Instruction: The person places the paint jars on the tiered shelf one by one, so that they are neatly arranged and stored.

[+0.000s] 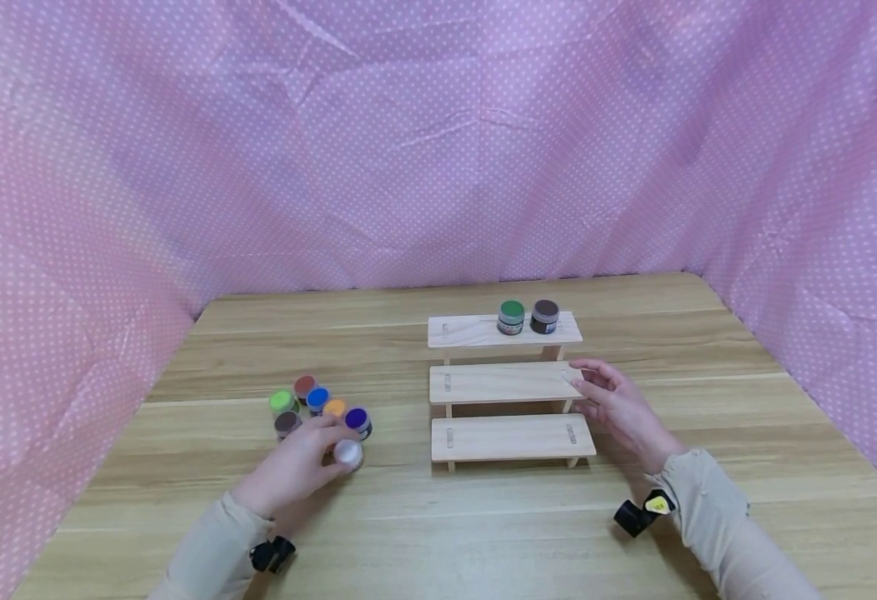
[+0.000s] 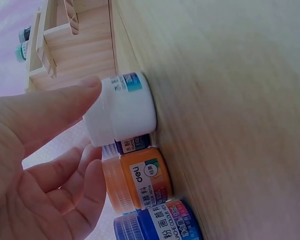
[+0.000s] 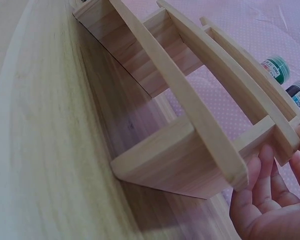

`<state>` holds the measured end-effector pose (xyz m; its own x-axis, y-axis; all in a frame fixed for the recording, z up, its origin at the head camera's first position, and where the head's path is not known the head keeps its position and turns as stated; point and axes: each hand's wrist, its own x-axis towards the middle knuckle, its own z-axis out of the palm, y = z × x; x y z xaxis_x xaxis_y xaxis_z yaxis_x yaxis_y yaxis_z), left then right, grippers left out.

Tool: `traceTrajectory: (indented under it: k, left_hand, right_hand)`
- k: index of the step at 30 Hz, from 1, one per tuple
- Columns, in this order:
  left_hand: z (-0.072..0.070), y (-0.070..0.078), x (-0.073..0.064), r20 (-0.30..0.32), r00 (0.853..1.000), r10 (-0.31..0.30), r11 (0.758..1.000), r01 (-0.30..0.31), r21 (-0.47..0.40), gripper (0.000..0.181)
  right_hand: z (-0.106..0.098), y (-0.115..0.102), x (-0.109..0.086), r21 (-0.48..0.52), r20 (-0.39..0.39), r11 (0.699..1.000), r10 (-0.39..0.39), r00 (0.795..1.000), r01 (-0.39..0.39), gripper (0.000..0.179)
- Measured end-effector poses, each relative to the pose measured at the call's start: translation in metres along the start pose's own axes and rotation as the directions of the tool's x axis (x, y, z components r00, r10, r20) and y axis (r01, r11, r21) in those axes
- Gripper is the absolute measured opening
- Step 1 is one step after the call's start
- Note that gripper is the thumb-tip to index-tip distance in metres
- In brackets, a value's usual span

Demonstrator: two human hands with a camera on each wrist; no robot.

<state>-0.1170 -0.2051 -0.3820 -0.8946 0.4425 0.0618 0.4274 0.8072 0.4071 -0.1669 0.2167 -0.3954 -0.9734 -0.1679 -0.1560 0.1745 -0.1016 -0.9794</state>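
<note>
At the left of the head view, my left hand (image 1: 299,462) has thumb and fingers around a white paint jar (image 1: 348,454), the thumb at its lid. In the left wrist view the white jar stands on the table in front of an orange paint jar (image 2: 145,180) and a blue one (image 2: 160,225). My right hand (image 1: 622,408) grips the right end of the middle step of a three-step wooden display rack (image 1: 502,383), fingers curled below the board. On the top step stand a green paint jar (image 1: 511,318) and a dark brown paint jar (image 1: 545,317).
Beside the left hand cluster more paint jars: light green (image 1: 282,402), red-brown (image 1: 304,387), dark (image 1: 287,423) and purple (image 1: 358,422). A wood-grain table (image 1: 506,533) lies under everything. Pink dotted cloth (image 1: 438,150) hangs behind and at both sides.
</note>
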Motion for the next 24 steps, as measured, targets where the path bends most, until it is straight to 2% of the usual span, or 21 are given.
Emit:
traceTrajectory:
  k: [15, 19, 24]
  left_hand:
    - [-0.0039, -0.0015, -0.0012, 0.061, 0.997, 0.052, 0.997, -0.049, -0.051, 0.026]
    - [-0.0041, -0.0019, -0.0007, 0.083, 0.996, 0.045, 0.998, -0.042, -0.043, 0.028]
    - [-0.0036, -0.0030, 0.0002, 0.095, 0.995, 0.022, 0.999, -0.018, -0.050, 0.029]
  right_hand:
    - [0.0003, -0.0008, -0.0022, -0.062, -0.013, 0.998, 0.012, 1.000, -0.013, 0.018]
    - [-0.0002, -0.0009, -0.0028, -0.088, -0.019, 0.996, 0.020, 1.000, -0.022, 0.019]
    - [0.0001, -0.0010, -0.0027, -0.074, -0.015, 0.997, 0.011, 1.000, -0.012, 0.018]
